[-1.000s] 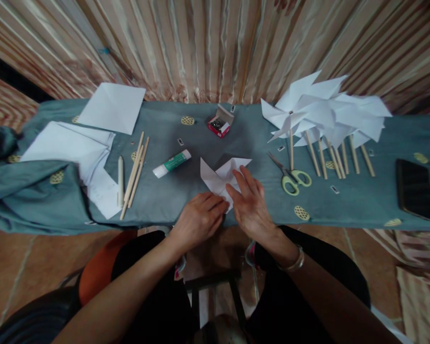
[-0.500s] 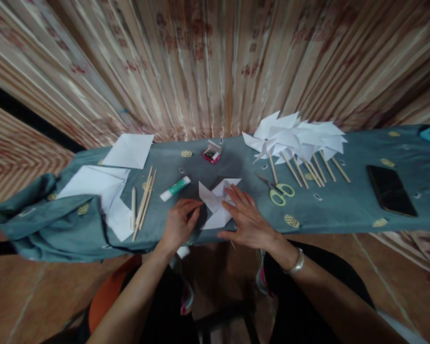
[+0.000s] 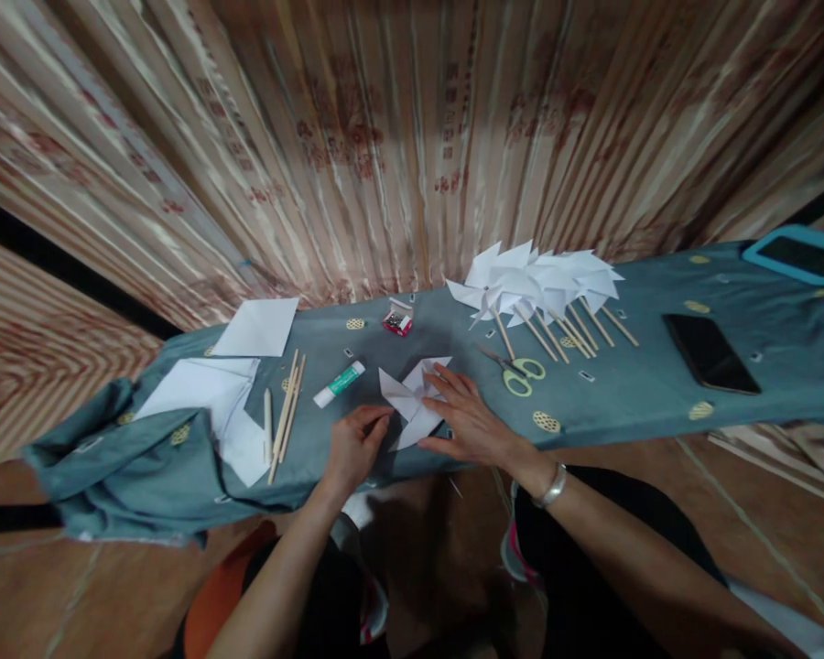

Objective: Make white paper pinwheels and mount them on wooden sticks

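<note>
A white paper pinwheel (image 3: pixel 412 405) with folded blades lies on the cloth in front of me. My right hand (image 3: pixel 471 416) rests over its right side, fingers spread and pressing on the paper. Beside its left edge, my left hand (image 3: pixel 357 444) has thumb and fingertips pinched together; whatever is between them is too small to make out. Above the pinwheel sits a small open red box (image 3: pixel 398 322) of dark metal pins. A green and white glue stick (image 3: pixel 339 384) lies to the left, and light-green-handled scissors (image 3: pixel 520 373) lie to the right.
Finished pinwheels on sticks (image 3: pixel 542 284) overlap at the back right. Wooden sticks (image 3: pixel 288 416), a white pencil-like stick (image 3: pixel 267 426) and white paper sheets (image 3: pixel 257 327) lie left. A phone (image 3: pixel 709 352) and a blue-framed tablet (image 3: pixel 800 253) lie far right. A curtain hangs behind.
The view has shifted, bringing more of the tablet into sight. Both hands keep nearly the same pose at the pinwheel, my left fingertips still pinched beside it.
</note>
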Available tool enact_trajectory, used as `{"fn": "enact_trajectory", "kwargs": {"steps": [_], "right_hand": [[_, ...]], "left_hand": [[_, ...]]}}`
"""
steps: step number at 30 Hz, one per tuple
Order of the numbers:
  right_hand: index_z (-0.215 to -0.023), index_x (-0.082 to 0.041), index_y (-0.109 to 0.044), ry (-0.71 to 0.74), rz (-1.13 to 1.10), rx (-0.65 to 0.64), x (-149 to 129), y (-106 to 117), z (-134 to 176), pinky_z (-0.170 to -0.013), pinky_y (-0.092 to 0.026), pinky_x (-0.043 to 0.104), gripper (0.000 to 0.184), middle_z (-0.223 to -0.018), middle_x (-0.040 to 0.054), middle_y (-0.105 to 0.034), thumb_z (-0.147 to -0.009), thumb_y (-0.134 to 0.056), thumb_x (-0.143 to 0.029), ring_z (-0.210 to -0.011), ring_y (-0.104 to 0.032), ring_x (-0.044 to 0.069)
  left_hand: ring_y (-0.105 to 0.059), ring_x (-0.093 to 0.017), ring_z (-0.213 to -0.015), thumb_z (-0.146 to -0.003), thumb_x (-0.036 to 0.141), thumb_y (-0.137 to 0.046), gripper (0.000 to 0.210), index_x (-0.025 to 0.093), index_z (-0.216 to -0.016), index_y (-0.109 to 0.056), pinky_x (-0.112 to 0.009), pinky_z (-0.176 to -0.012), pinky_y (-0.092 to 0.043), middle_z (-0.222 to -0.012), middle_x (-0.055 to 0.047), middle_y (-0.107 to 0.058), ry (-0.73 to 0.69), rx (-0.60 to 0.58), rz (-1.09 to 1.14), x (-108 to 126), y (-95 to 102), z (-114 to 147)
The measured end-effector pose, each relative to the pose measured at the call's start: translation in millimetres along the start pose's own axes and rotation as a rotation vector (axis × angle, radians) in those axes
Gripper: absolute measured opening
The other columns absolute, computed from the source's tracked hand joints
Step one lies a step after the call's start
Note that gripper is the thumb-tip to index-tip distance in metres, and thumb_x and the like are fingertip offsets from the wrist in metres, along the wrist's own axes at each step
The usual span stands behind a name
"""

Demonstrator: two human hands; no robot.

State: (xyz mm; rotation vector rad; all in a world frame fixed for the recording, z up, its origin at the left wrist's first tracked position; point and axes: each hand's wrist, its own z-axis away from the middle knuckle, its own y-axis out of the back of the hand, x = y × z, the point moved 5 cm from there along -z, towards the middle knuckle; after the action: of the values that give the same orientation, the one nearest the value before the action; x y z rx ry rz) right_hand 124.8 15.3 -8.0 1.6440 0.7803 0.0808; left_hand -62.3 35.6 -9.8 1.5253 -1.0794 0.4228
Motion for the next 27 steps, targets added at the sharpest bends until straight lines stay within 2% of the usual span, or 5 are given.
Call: {"fn": "enact_trajectory", "kwargs": {"steps": [5, 9, 13, 22, 27], "right_hand": [[-0.116, -0.013, -0.066, -0.002, 0.006, -0.009, 6, -3, -1, -0.11, -0.028, 0.056, 0.039, -0.147, 0.0193, -0.044, -0.082, -0.067, -0.032, -0.144, -0.023, 0.034], [-0.109, -0.017, -0.071, -0.03, 0.0, 0.02, 12, -9, -5, -0.109, -0.03, 0.056, 0.034, -0.145, 0.0155, -0.048, -0.081, -0.055, -0.007, -0.143, -0.026, 0.032], [-0.103, -0.017, -0.073, -0.04, -0.035, 0.058, 12, -14, -9, -0.109, -0.029, 0.055, 0.032, -0.141, 0.015, -0.052, -0.081, -0.053, -0.006, -0.142, -0.028, 0.032], [-0.104, -0.021, -0.073, -0.036, -0.114, 0.181, -7, -13, -15, -0.106, -0.033, 0.055, 0.032, -0.141, 0.013, -0.052, -0.085, -0.05, -0.009, -0.142, -0.029, 0.031], [-0.11, -0.02, -0.069, 0.069, -0.057, 0.256, -21, -2, -12, -0.105, -0.034, 0.053, 0.04, -0.143, 0.0137, -0.049, -0.082, -0.046, -0.003, -0.143, -0.026, 0.03]], "left_hand": [[-0.071, -0.021, -0.082, -0.08, 0.027, -0.062, 0.017, 0.017, -0.088, -0.074, -0.037, -0.078, -0.056, -0.089, -0.008, -0.076, 0.201, -0.007, 0.198, -13, -8.0, 4], [-0.071, -0.024, -0.09, -0.068, 0.029, -0.076, 0.032, 0.016, -0.096, -0.07, -0.04, -0.089, -0.052, -0.092, -0.008, -0.076, 0.509, 0.11, 0.687, -22, -19.5, 14], [-0.07, -0.024, -0.094, -0.066, 0.023, -0.081, 0.043, 0.015, -0.104, -0.063, -0.042, -0.098, -0.047, -0.093, -0.009, -0.076, 0.702, 0.177, 1.13, -13, -33.3, 20], [-0.07, -0.021, -0.086, -0.087, 0.058, -0.051, 0.053, 0.009, -0.1, -0.065, -0.033, -0.088, -0.052, -0.091, -0.014, -0.073, 0.903, 0.113, 1.492, 6, -46.1, 9], [-0.068, -0.016, -0.073, -0.079, 0.035, -0.069, 0.029, 0.012, -0.097, -0.069, -0.026, -0.073, -0.053, -0.086, -0.007, -0.074, 0.809, 0.119, 1.433, 5, -39.8, 4]]}}
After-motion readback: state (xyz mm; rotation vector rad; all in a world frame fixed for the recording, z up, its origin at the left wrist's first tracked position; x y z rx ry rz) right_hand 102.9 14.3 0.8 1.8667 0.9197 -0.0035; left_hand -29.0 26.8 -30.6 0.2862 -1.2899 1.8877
